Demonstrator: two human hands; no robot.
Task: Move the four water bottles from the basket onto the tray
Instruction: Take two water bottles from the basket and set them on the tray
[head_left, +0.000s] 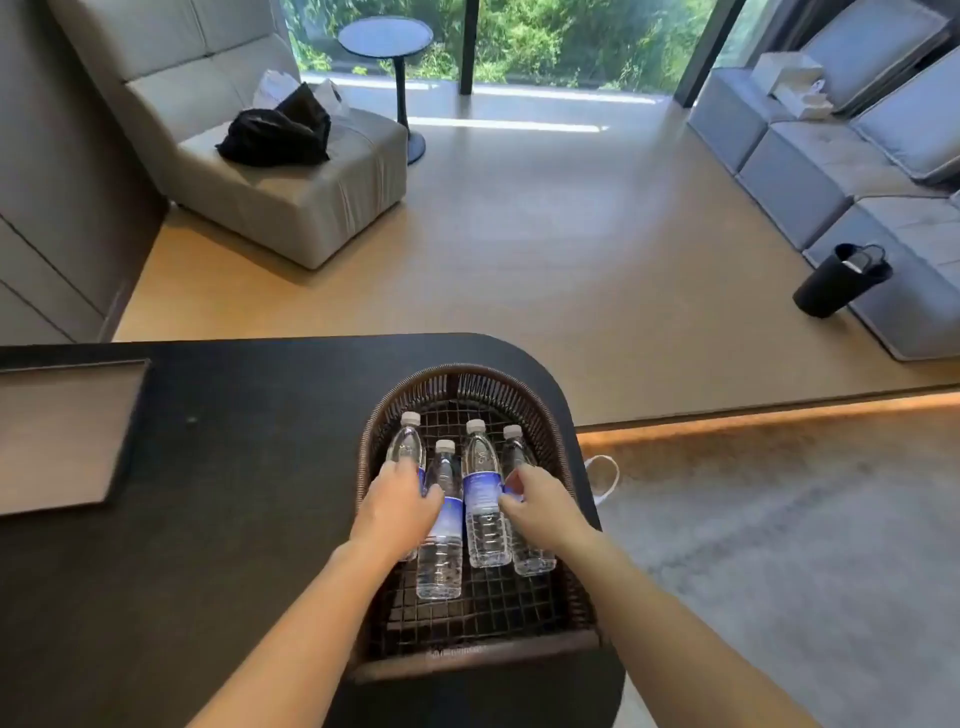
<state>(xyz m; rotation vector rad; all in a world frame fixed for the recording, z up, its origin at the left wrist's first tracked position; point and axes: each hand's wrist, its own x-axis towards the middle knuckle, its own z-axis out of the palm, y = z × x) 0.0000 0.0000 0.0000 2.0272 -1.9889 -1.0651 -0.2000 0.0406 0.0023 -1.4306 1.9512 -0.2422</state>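
Several clear water bottles with white caps and blue labels lie side by side in a dark woven basket (457, 382) on the black table. My left hand (397, 512) lies over the leftmost bottle (406, 447), fingers curled around its label. My right hand (540, 506) lies over the rightmost bottle (532, 558) in the same way. Between them lie two untouched bottles, one (441, 556) lower and one (483, 499) further up. The tray (62, 431), a flat brown rectangle with a dark rim, sits on the table at the far left.
The black table (234, 493) has a rounded right end just beyond the basket. Beyond it are open floor, a grey armchair (291, 208) with a black bag, a round side table (387, 39), a grey sofa (857, 171) and a black bin (836, 283).
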